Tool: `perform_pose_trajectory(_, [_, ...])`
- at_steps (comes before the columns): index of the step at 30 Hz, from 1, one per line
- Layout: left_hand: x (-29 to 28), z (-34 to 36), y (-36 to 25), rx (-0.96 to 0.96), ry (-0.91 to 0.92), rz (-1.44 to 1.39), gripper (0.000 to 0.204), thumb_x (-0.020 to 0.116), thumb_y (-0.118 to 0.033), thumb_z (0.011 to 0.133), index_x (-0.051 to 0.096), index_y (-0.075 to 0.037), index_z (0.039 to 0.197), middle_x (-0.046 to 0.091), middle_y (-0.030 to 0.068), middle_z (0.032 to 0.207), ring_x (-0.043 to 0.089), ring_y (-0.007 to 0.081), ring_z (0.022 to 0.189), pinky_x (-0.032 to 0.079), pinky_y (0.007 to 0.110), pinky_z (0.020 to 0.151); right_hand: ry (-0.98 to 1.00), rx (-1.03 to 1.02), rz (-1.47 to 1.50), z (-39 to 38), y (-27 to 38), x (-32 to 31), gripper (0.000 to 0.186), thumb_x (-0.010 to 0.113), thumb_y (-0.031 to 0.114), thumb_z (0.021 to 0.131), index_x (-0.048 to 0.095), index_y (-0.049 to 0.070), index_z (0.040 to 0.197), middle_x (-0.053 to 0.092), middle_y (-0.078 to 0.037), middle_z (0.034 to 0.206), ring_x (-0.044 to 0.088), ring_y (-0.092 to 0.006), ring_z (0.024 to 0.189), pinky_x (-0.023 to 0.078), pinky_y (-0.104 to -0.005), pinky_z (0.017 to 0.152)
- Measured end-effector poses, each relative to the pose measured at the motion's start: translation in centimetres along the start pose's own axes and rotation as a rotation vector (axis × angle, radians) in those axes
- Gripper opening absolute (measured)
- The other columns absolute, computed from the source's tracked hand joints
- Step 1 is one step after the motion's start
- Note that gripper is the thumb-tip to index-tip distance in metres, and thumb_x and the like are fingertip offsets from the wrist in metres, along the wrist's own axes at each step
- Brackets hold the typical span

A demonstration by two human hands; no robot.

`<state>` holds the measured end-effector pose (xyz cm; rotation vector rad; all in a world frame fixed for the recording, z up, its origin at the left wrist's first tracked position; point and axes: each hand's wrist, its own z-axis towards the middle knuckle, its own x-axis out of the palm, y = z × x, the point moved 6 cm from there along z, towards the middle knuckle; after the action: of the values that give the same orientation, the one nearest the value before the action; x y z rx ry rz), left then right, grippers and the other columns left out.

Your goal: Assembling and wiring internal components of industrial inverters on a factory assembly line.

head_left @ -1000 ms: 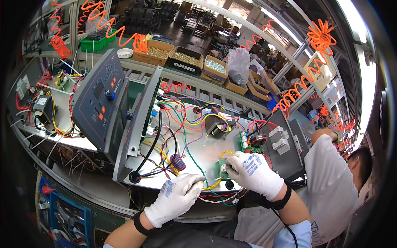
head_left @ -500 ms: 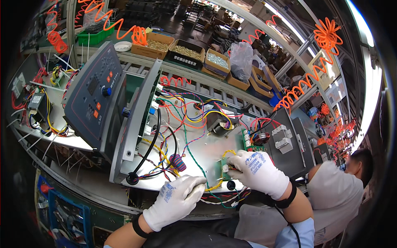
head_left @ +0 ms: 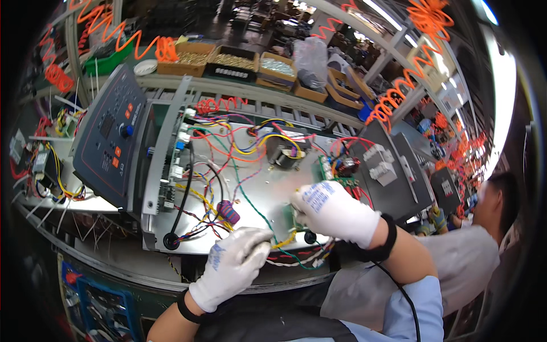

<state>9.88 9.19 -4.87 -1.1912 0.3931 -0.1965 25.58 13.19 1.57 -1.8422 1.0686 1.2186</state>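
Observation:
Both my hands wear white gloves over an open chassis (head_left: 265, 188) full of coloured wiring. My right hand (head_left: 339, 215) is closed, fingertips pinched together above a small green circuit board (head_left: 288, 218), which it partly covers. What the fingers hold is hidden. My left hand (head_left: 231, 265) is closed at the chassis's front edge, thumb against the curled fingers, beside yellow wires (head_left: 285, 241) and a green twisted wire (head_left: 250, 200). I cannot make out anything in it. Left of it lies a purple-wound ring coil (head_left: 229, 212). A black transformer (head_left: 285, 157) sits farther back.
An upright control panel (head_left: 108, 137) with a blue knob stands at the left. Behind the chassis are a roller conveyor (head_left: 273, 102) and boxes of small parts (head_left: 232, 61). Orange coiled hoses (head_left: 421, 77) hang above. A co-worker (head_left: 456, 262) sits close on the right.
The whole view has shifted, so the chassis appears farther left and higher. My right hand has moved slightly away from me over the small board, covering more of it. My left hand stays about where it was.

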Motion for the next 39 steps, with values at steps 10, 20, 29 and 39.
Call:
perform_pose_trajectory(10, [8.7,-0.7,-3.4,0.613,0.225,0.99,0.057,0.074,-0.025,0.066,0.058,-0.005,0.117,0.058,0.0109,0.117,0.058,0.0257,0.104,0.04,0.052,0.096,-0.374,0.208,0.219,-6.4,-2.6,0.0,0.034,0.064,0.013,0.075,0.056,0.004,0.107,0.063,-0.014,0.096,0.064,-0.0313,0.087,0.051,-0.0401,0.075])
perform_pose_trajectory(20, [7.6,0.1,-3.9,0.583,0.295,0.954,0.024,0.067,-0.017,0.072,0.061,-0.012,0.095,0.064,0.0029,0.075,0.065,0.0227,0.078,0.037,0.056,0.094,-0.329,0.156,1.571,-5.5,-1.1,2.6,0.041,0.064,0.009,0.085,0.051,-0.001,0.123,0.061,-0.007,0.095,0.058,-0.0089,0.08,0.049,-0.0238,0.072])
perform_pose_trajectory(29, [7.8,1.8,-4.8,0.532,0.309,1.097,0.026,0.062,-0.013,0.076,0.06,-0.013,0.102,0.063,0.0034,0.071,0.064,0.0225,0.07,0.032,0.055,0.101,-0.325,-0.107,1.594,-8.0,-2.5,-1.6,0.05,0.057,0.017,0.093,0.041,-0.003,0.136,0.063,-0.008,0.093,0.057,-0.0074,0.067,0.048,-0.0223,0.06])
perform_pose_trajectory(39, [0.8,6.1,-3.0,0.264,0.192,0.861,0.014,0.064,-0.018,0.082,0.071,-0.006,0.085,0.063,0.0095,0.07,0.056,0.0292,0.075,0.042,0.039,0.077,-0.095,0.193,1.599,-12.9,-1.2,11.5,0.023,0.064,0.022,0.09,0.062,0.0,0.099,0.063,0.0,0.075,0.059,-0.0062,0.063,0.046,-0.0242,0.054])
